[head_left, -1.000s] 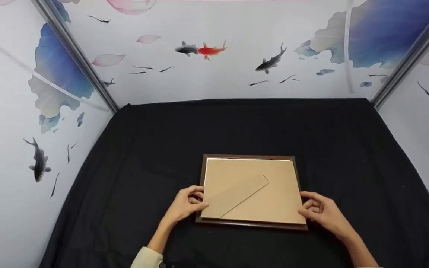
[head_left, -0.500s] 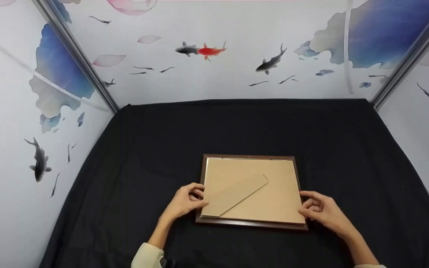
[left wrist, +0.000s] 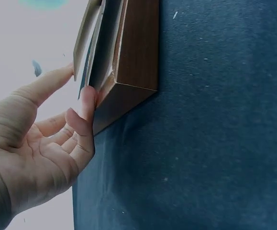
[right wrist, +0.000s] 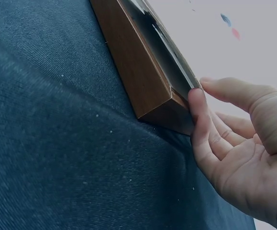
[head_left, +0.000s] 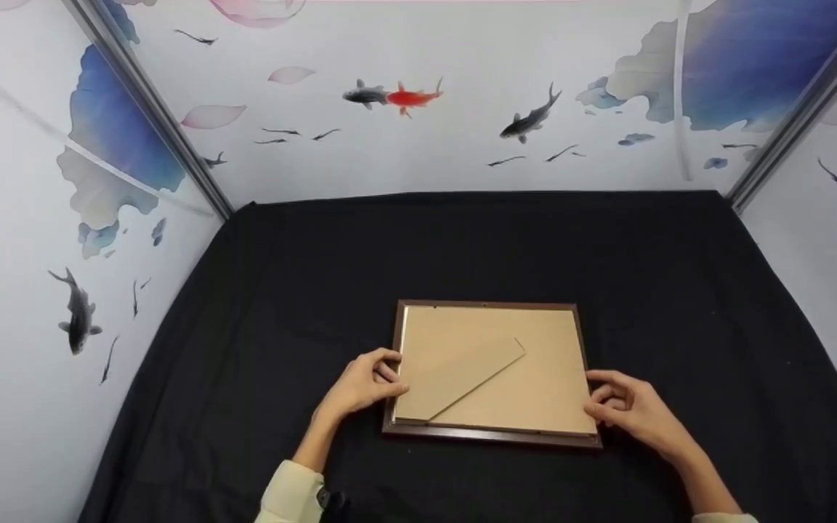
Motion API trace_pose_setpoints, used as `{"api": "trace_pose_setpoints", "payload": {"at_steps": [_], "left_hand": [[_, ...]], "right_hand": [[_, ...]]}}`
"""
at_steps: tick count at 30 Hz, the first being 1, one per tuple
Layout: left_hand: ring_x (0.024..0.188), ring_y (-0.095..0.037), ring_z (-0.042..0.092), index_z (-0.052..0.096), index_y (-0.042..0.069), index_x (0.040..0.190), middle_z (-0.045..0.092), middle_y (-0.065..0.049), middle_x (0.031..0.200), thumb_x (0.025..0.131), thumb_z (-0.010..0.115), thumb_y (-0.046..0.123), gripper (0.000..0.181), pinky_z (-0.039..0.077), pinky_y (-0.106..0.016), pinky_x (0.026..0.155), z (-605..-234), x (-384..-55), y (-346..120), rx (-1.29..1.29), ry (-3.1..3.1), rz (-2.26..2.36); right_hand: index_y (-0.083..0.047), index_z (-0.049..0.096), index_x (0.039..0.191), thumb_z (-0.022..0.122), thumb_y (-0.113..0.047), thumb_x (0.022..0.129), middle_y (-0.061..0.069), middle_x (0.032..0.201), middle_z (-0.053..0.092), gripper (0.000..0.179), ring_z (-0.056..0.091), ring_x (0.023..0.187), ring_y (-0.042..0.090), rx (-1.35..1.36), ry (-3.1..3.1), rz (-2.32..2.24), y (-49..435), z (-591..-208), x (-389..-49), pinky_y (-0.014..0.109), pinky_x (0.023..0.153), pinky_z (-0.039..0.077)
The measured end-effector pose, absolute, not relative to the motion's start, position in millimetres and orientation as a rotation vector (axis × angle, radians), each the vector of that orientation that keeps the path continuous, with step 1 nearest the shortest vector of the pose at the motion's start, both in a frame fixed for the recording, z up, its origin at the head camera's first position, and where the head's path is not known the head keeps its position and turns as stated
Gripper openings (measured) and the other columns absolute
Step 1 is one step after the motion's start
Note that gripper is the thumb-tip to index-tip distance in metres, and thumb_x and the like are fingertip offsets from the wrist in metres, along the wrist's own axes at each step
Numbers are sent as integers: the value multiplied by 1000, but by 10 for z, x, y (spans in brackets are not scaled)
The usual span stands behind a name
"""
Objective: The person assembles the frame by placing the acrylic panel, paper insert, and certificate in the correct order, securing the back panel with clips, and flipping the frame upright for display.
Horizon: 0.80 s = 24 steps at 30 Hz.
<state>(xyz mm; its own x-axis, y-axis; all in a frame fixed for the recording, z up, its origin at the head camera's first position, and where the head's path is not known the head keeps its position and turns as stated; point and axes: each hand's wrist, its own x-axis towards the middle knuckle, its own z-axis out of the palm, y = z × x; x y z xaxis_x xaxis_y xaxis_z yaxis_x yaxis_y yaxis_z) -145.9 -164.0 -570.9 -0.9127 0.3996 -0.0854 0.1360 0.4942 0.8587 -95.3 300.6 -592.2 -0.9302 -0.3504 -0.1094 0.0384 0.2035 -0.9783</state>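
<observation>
A brown wooden picture frame (head_left: 491, 436) lies face down, its tan backing board (head_left: 462, 330) over the opening. A flat easel leg (head_left: 455, 385) slants across the board. My left hand (head_left: 362, 383) pinches the board's left edge, thumb on top and other fingers at the side of the frame. At the right edge my right hand (head_left: 629, 408) pinches it the same way. Both wrist views show the near edge of the board (left wrist: 83, 45) raised above the frame's rim (right wrist: 140, 72), with a thin sheet (left wrist: 96, 43) beneath it in the left one.
Black cloth (head_left: 491, 247) covers the table under the frame. White panels (head_left: 462, 43) printed with fish and leaves stand at the back and both sides, joined by metal posts (head_left: 153, 109).
The board has shifted slightly toward the far side of the frame, and the bright gap along its far edge has closed. My left hand has moved a little away from me; the right has hardly moved.
</observation>
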Motion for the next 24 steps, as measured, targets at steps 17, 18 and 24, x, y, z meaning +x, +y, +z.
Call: {"api": "trace_pose_setpoints", "payload": {"at_steps": [17,18,24], "left_hand": [[76,-21,61,59,2,116,62,-12,92,80,74,15,42,51,-33,65,-5708,-1499,-1592,362,2570,1393],[77,-22,61,58,2,117,61,-12,93,80,74,14,42,51,-33,65,-5721,-1507,-1592,356,2580,1399],[88,-28,58,51,2,125,55,-18,104,80,74,12,51,50,-37,72,-5796,-1573,-1585,254,2592,1469]], "right_hand": [[1,52,128,66,-16,88,18,89,61,46,63,69,31,-349,2250,-1616,3098,-5871,-1077,39,61,53],[0,52,128,66,-16,88,18,88,61,45,62,69,31,-355,2263,-1617,3099,-5883,-1086,39,60,53],[-4,50,130,68,-18,86,18,87,59,49,59,66,31,-343,2327,-1652,3063,-5933,-1171,37,58,52]]}}
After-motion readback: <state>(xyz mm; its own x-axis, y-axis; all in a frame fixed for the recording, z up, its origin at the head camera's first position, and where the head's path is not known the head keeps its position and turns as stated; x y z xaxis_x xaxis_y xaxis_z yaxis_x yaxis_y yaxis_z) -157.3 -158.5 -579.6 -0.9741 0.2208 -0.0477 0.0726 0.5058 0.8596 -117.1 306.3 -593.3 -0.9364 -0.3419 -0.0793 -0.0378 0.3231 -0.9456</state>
